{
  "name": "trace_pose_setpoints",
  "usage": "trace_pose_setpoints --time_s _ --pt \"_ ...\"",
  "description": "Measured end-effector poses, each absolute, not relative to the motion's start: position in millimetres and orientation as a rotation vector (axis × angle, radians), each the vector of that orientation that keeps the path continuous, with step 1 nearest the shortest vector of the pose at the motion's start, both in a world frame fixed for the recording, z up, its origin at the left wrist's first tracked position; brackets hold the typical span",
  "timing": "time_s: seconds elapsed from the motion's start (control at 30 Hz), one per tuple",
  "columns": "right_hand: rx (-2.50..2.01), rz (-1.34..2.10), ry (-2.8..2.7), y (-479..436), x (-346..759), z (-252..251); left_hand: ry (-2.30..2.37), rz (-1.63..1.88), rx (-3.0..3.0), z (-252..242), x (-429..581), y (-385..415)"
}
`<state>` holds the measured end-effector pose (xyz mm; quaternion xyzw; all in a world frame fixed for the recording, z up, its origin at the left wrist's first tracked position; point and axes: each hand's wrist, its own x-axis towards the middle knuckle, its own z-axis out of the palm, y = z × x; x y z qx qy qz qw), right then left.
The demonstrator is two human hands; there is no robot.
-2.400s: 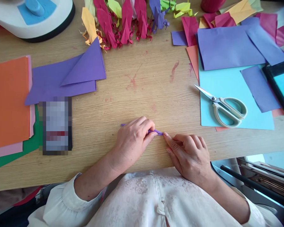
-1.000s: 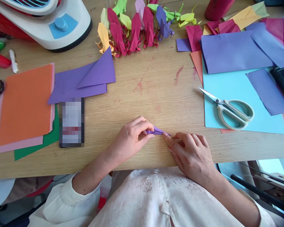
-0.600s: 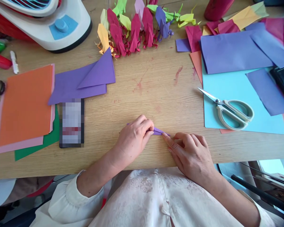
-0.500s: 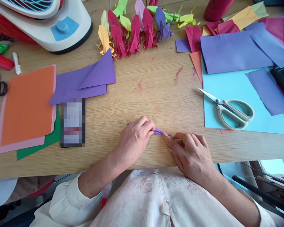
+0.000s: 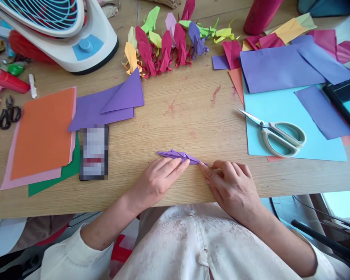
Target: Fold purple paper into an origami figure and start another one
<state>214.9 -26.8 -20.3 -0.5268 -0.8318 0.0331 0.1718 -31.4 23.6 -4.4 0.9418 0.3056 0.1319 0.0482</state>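
Observation:
A narrow folded purple paper piece lies flat on the wooden table near its front edge. My left hand rests just below it, fingers stretched out together, the fingertips touching the paper's near edge. My right hand sits at the paper's right tip, its forefinger pressing that tip down and the other fingers curled under.
White-handled scissors lie on a light blue sheet at the right, with purple sheets beyond. Folded paper figures line the back. A folded purple sheet, an orange paper stack, a phone and a fan base are at left.
My left hand has drawn back toward me off the purple piece and uncurled, so most of the paper now shows. My right forefinger stays on the right tip. The view has tilted up.

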Motion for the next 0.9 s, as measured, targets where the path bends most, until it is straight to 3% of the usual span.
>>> trace_pose_setpoints --time_s 0.13,0.5,0.9 --pt "-1.493 0.101 -2.346 -27 215 -21 0.903 0.241 2.992 -1 -38 19" --pt "-1.506 0.108 -2.354 -27 215 -23 0.822 0.322 2.934 4 -26 29" --pt "-1.484 0.12 -2.351 -26 216 -22 0.679 0.176 2.862 -5 -33 34"
